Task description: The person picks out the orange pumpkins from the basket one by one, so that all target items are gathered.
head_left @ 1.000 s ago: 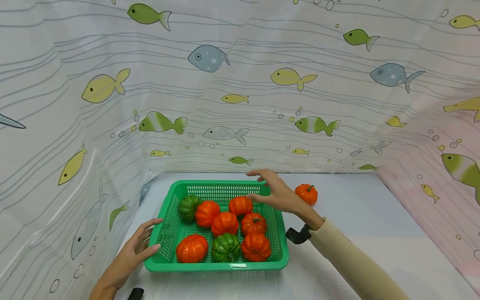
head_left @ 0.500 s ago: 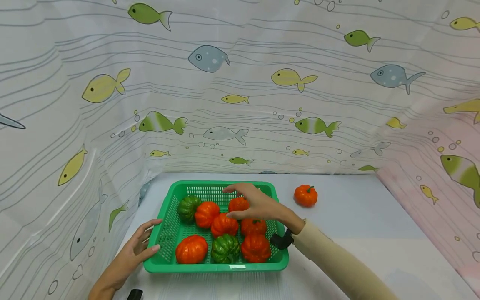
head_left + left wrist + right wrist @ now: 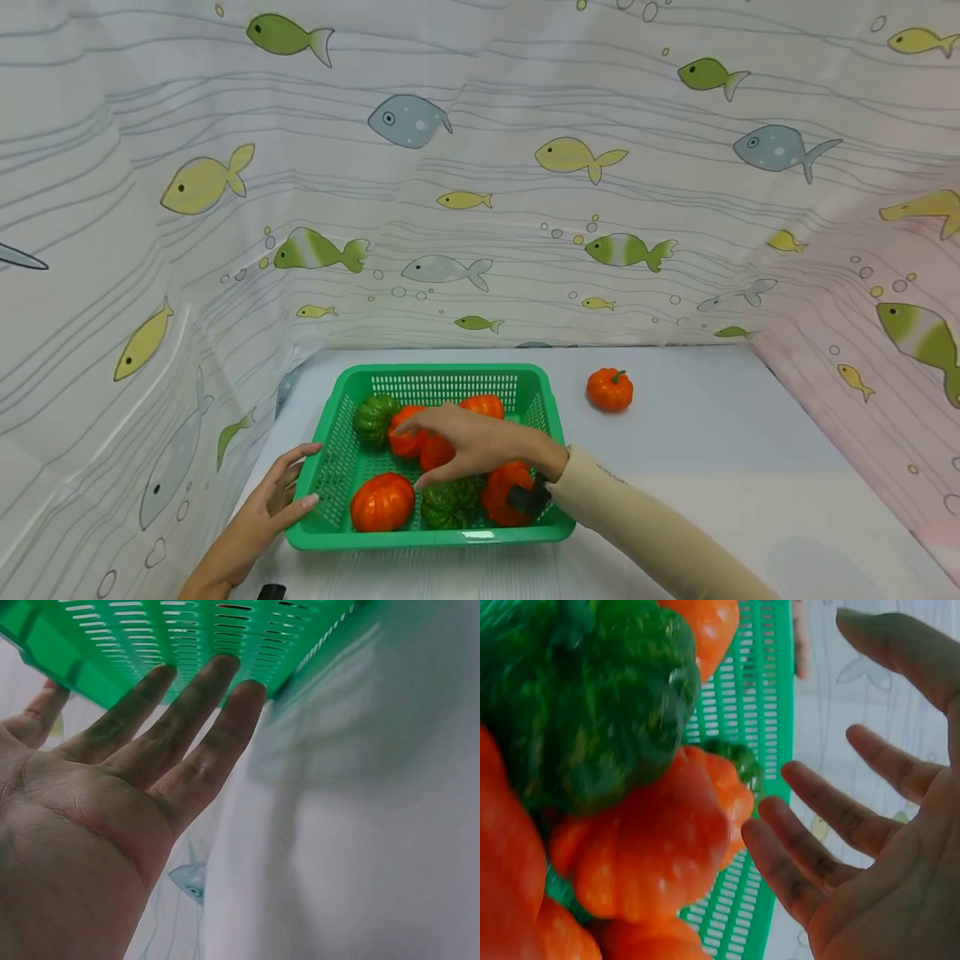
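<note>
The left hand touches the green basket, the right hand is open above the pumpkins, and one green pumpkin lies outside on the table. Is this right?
One thing is wrong: the pumpkin outside the basket is orange, not green, as the head view shows. The left hand and right hand are as stated.

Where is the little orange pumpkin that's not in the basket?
In the head view, the lone pumpkin sits on the white table, right of the green basket, near the fish curtain.

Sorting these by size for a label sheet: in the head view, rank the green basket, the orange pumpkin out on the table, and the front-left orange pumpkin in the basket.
1. Green basket, plainly largest.
2. Front-left orange pumpkin.
3. Lone orange pumpkin on the table; it lies farther from the camera, so this gap is unsure.
</note>
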`<state>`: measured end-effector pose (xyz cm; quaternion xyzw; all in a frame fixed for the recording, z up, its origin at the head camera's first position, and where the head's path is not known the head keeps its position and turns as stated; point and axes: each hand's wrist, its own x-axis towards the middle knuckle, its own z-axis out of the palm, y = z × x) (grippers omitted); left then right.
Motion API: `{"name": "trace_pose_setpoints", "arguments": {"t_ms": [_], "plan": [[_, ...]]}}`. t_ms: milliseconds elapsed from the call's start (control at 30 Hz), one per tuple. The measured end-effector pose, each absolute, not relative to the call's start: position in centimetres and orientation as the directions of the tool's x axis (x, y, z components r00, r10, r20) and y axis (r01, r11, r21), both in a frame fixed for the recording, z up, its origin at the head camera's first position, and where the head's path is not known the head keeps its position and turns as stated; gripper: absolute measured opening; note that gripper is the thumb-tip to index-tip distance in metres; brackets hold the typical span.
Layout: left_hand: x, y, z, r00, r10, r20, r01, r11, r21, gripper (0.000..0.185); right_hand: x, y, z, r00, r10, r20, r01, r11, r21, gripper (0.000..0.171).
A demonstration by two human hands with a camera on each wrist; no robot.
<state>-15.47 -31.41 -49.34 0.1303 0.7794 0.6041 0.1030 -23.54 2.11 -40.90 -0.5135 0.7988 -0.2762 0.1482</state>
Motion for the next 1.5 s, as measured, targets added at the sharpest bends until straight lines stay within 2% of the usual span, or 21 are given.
{"name": "trace_pose_setpoints", "arguments": {"t_ms": [200,400,600,767,1033,1133,1200,1367,1500], "plan": [[-15.4,-31.6,-49.8,-0.943,0.333,0.01,0.098,0.248,0.964,0.061,-23.3,0.1,-41.2,-0.32,-0.947,0.02,-0.76,0.245,-0.602,0.066],[-15.6,-31.6,-50.1,-0.938,0.344,0.035,0.122,0.234,0.965,0.061,-23.0,-1.4,-41.5,-0.253,-0.966,-0.046,-0.783,0.233,-0.577,0.069],[-15.6,-31.4,-50.1,-0.941,0.338,0.013,0.1,0.24,0.966,0.061,-22.8,-2.5,-42.4,-0.231,-0.966,-0.119,-0.837,0.26,-0.481,0.069],[-15.6,-31.1,-49.7,-0.945,0.326,-0.006,0.086,0.266,0.96,0.061,-22.8,-2.9,-43.1,-0.24,-0.961,-0.135,-0.887,0.274,-0.373,0.064],[-15.6,-31.1,-49.5,-0.945,0.327,0.003,0.088,0.246,0.965,0.061,-23.1,-3.1,-42.9,-0.205,-0.969,-0.135,-0.898,0.241,-0.367,0.051],[-15.5,-31.2,-49.7,-0.947,0.32,-0.005,0.078,0.246,0.966,0.061,-23.2,-3.3,-42.9,-0.236,-0.961,-0.146,-0.894,0.274,-0.355,0.049],[-15.4,-31.2,-49.8,-0.947,0.321,-0.009,0.069,0.23,0.971,0.062,-23.1,-3.6,-42.9,-0.299,-0.941,-0.16,-0.884,0.336,-0.324,0.052],[-15.4,-31.2,-49.9,-0.945,0.327,0.005,0.086,0.231,0.969,0.062,-23.1,-4.6,-43.1,-0.446,-0.88,-0.167,-0.844,0.475,-0.251,0.075],[-15.4,-31.3,-49.9,-0.944,0.329,0.014,0.096,0.236,0.967,0.061,-22.9,-5.2,-43.5,-0.47,-0.862,-0.192,-0.811,0.507,-0.291,0.075]]}}
